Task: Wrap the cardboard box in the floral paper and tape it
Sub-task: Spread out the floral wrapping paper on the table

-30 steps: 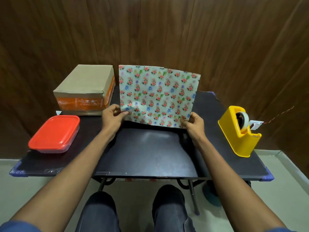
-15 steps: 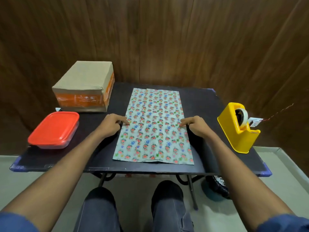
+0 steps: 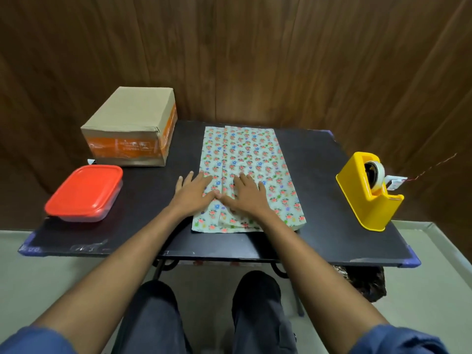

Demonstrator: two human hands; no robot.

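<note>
The floral paper [image 3: 252,159] lies flat in the middle of the black table [image 3: 319,226], with a lengthwise crease left of its centre. My left hand [image 3: 195,194] rests palm down on the paper's left edge, fingers spread. My right hand [image 3: 246,194] presses flat beside it on the paper, thumbs nearly touching. Neither hand grips anything. The cardboard box [image 3: 132,127], brown with an orange printed band, stands at the table's back left, apart from the paper. A yellow tape dispenser [image 3: 369,192] with a roll of tape sits at the right edge.
A red-lidded plastic container [image 3: 85,194] sits at the front left of the table, just before the box. A wooden panelled wall rises directly behind the table. My knees are under the table's front edge, and a dark bag [image 3: 362,282] lies on the floor at the right.
The paper, held upright a second ago, was laid flat on the table. Both hands then slid from its side edges inward and now press flat near its middle.
</note>
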